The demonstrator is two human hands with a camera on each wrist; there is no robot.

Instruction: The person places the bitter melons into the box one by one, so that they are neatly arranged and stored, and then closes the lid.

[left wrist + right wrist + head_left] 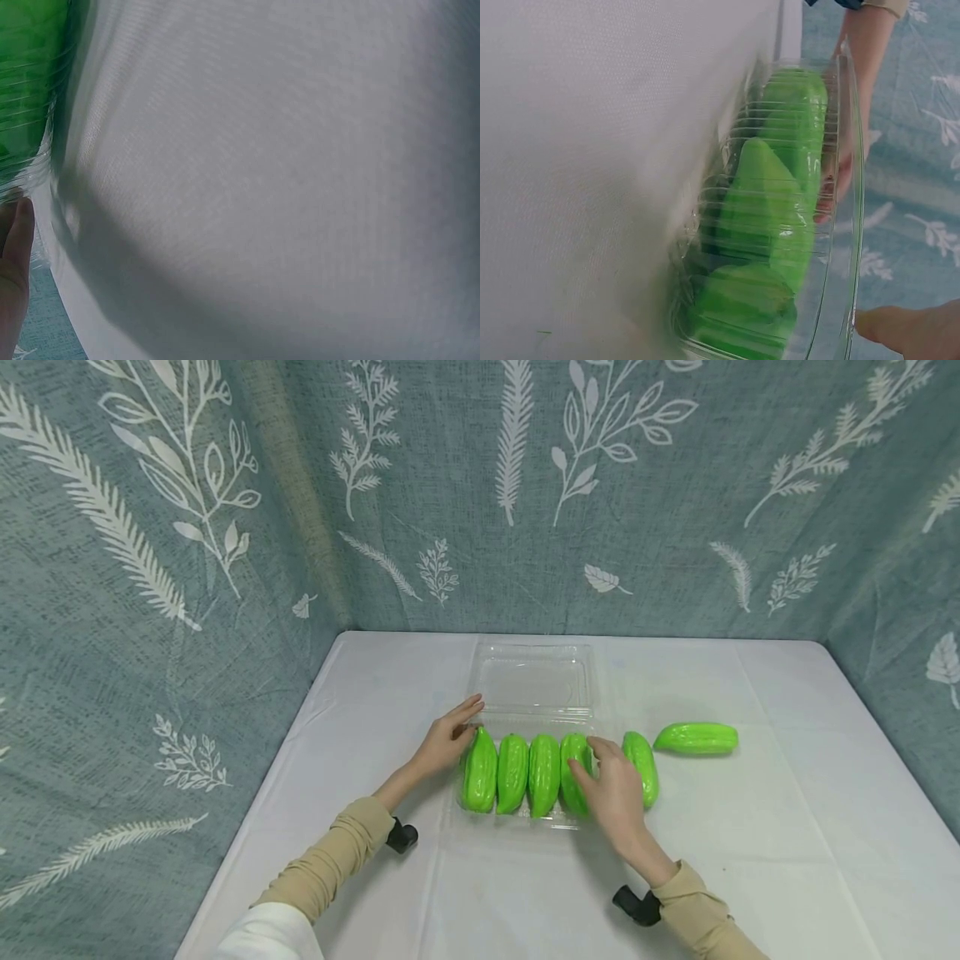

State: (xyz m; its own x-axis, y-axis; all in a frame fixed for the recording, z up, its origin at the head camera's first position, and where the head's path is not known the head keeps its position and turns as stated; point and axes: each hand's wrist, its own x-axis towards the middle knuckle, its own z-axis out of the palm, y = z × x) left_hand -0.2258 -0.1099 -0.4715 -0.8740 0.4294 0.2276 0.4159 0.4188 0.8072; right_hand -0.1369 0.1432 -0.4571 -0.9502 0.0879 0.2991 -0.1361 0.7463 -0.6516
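Observation:
Side by side in a clear plastic clamshell box [558, 821] lie several bright green, ridged, gourd-like pieces [513, 774]. My left hand [444, 742] is at the box's left edge, fingers extended, fingertips right at the rim. Its fingers [16, 232] show beside the clear wall in the left wrist view. My right hand [617, 787] is over the box's right side, thumb and fingers spread above the rightmost green piece inside [573, 777]. In the right wrist view, a digit [896, 328] is beside the box rim [859, 187], above the green pieces.
The box's clear lid [534, 681] lies folded open toward the back. Right of the box are two more green pieces, one upright in view [643, 768], one lying sideways [697, 738]. A white cloth covers the table [750, 860]; a leaf-patterned curtain [465, 577] hangs behind.

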